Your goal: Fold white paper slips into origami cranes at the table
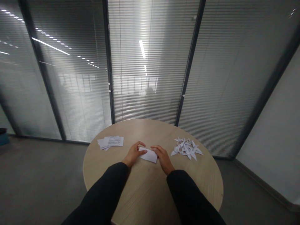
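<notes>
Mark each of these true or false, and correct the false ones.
1. The left hand and the right hand both touch a folded white paper. True.
2. The paper cranes lie to the left of both hands. False: they lie in a pile to the right of the right hand.
3. The printed sheets lie in a small stack to the left of the left hand. True.
4. The table top is square. False: it is round and looks like wood.
5. Both arms have black sleeves. True.
</notes>
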`<state>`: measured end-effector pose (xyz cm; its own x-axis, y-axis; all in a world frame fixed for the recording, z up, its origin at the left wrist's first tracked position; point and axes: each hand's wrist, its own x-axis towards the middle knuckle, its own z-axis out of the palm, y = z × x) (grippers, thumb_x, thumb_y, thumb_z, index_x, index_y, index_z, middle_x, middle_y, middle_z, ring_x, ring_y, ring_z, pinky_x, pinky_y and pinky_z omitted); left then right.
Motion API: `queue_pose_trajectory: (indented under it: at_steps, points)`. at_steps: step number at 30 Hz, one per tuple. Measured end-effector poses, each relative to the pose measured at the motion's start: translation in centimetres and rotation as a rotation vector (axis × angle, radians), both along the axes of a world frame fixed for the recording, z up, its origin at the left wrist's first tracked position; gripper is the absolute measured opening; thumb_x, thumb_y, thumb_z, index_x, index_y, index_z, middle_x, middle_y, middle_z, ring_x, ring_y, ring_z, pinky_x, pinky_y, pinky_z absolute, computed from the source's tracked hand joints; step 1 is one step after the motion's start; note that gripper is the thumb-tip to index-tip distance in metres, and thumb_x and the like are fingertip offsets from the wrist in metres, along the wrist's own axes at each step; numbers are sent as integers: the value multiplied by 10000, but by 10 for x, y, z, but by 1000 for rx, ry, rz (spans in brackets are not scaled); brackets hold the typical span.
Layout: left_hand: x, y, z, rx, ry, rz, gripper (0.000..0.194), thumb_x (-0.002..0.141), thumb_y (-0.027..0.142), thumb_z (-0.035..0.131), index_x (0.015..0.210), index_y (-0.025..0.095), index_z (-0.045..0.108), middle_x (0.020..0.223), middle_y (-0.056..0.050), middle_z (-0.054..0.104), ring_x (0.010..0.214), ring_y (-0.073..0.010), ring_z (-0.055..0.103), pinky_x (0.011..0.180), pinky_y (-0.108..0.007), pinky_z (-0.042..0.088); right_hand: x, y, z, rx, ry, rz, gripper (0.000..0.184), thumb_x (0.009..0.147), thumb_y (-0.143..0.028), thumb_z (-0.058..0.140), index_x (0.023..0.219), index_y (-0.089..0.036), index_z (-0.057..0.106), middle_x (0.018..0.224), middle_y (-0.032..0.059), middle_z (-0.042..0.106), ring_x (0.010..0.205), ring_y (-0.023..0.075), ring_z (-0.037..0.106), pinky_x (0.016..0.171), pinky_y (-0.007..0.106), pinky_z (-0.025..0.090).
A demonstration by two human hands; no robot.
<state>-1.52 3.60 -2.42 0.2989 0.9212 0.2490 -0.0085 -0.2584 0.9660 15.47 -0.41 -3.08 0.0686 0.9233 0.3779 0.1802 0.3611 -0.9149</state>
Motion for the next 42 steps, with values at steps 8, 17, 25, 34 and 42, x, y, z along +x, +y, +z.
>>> queue_pose_trajectory:
  at_steps: [8, 17, 25, 34, 42]
  points:
    - [-1, 11, -5, 44, 66, 32, 348, 624, 444, 680, 716, 109, 687, 585, -19, 597, 537, -116, 477, 513, -220, 312, -1, 4, -4, 8, -197, -58, 271, 739, -406, 555, 705, -171, 686, 687, 26, 667, 653, 176, 584, 608, 263, 426]
    - [-12, 14, -1, -153, -204, 145, 297, 661, 373, 678, 716, 82, 698, 567, -44, 622, 494, -115, 517, 478, -216, 383, 14, 17, -16, -120, 205, -135, 250, 667, -386, 598, 654, -141, 650, 572, 29, 620, 506, 141, 569, 499, 252, 455]
    - [-11, 6, 6, -428, -261, 75, 142, 750, 175, 608, 759, 59, 691, 674, -97, 674, 564, -151, 608, 524, -263, 527, 10, 12, -13, 122, 9, -6, 520, 632, -151, 539, 1136, -263, 598, 1102, 48, 606, 959, 178, 593, 757, 297, 506]
    - [-9, -5, 14, -445, -306, -85, 422, 868, 431, 468, 877, 48, 645, 930, -201, 685, 785, -235, 680, 622, -307, 561, 7, 7, -9, 137, -200, -67, 209, 752, -290, 526, 838, -179, 681, 822, 51, 667, 782, 192, 603, 728, 304, 467]
    - [-4, -4, 16, -446, -419, -149, 386, 860, 417, 503, 977, 66, 616, 1053, -198, 657, 864, -217, 665, 780, -330, 547, 4, 2, -3, 48, -158, -49, 239, 744, -310, 500, 883, -168, 632, 706, 19, 637, 634, 157, 576, 596, 251, 458]
